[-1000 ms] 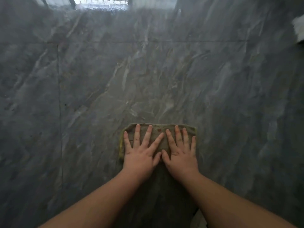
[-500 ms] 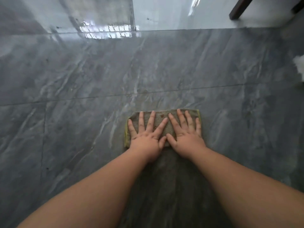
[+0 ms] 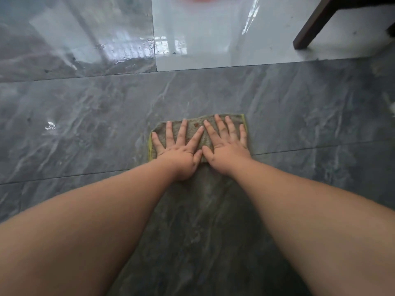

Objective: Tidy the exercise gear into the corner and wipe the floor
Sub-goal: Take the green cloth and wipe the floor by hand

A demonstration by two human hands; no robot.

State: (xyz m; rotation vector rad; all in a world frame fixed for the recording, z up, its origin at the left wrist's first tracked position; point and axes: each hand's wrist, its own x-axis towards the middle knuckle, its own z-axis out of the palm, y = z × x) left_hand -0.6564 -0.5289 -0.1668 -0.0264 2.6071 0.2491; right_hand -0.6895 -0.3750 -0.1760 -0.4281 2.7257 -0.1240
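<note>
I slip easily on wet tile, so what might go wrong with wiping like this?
Both hands, left hand and right hand, press flat on the cloth; on the glossy floor it may slide away under leaning weight. Pushing further could run it into the dark furniture leg ahead.

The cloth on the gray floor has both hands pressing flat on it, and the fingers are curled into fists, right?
Not quite. The head view shows the left hand and right hand pressing flat on the cloth on the gray floor, but the fingers are straight and spread, not curled into fists.
</note>
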